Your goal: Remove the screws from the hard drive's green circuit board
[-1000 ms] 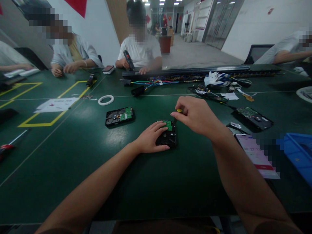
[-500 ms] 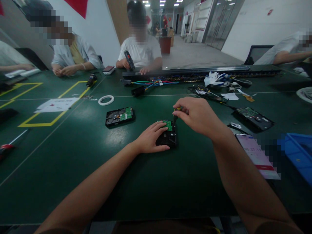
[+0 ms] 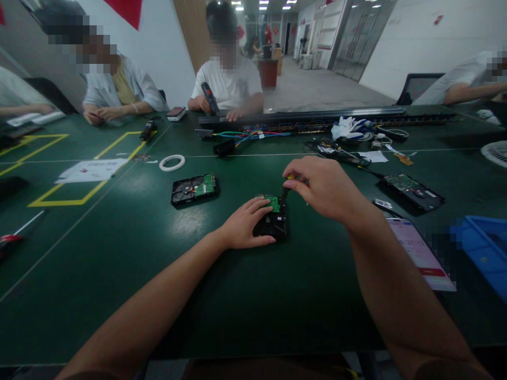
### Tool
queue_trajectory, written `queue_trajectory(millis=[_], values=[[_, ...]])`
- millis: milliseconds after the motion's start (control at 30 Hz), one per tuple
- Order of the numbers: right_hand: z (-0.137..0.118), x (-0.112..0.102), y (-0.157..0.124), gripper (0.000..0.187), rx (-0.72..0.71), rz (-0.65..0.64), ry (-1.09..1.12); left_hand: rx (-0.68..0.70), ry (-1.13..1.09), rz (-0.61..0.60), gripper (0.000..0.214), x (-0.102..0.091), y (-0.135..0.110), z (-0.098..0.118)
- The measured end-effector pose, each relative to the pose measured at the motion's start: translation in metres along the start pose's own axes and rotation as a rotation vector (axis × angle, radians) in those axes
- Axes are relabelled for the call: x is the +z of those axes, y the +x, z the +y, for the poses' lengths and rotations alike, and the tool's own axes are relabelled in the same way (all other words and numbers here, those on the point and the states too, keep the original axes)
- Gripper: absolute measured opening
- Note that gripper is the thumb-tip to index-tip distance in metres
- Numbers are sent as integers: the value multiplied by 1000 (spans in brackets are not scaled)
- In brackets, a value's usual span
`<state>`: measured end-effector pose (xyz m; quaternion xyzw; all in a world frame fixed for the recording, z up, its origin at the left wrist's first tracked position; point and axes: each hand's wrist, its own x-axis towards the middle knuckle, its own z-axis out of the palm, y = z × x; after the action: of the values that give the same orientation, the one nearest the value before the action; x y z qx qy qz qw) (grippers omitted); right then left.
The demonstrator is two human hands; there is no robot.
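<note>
A black hard drive with a green circuit board lies on the table in front of me. My left hand is laid across its left side, fingers over the board and thumb along the near edge, holding it. Pinched in my right hand is a small screwdriver with some yellow on its handle. It stands nearly upright over the drive's far right corner; its tip is too small to make out. To the left lies a second hard drive, board up, touched by neither hand.
Right of me are a third hard drive on a cable, a lit phone and a blue bin. A tape roll, paper and another screwdriver lie left. Cables and gloves lie farther back; several people sit around.
My right hand has shifted very slightly, its fingers turned a little on the screwdriver. My left hand and the hard drive under it have stayed put.
</note>
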<state>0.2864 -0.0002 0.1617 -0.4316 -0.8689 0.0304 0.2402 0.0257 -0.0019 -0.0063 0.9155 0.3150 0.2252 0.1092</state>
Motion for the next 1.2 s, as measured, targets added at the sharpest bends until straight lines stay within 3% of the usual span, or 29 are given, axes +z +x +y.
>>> queue_trajectory(millis=[267, 467, 633, 767, 1067, 1200], values=[[2, 1, -1, 24, -73, -11, 32, 4, 4, 5, 90, 0, 0, 0], [0, -3, -1, 9, 13, -12, -30, -9, -8, -11, 90, 0, -1, -1], [-4, -4, 0, 21, 59, -11, -58, -4, -5, -2, 90, 0, 0, 0], [-4, -3, -1, 6, 42, -37, -22, 5, -4, 2, 89, 0, 0, 0], [-1, -4, -3, 30, 39, -96, 36, -7, -2, -2, 89, -2, 0, 2], [0, -5, -3, 18, 24, -74, 47, -11, -4, -14, 89, -3, 1, 2]])
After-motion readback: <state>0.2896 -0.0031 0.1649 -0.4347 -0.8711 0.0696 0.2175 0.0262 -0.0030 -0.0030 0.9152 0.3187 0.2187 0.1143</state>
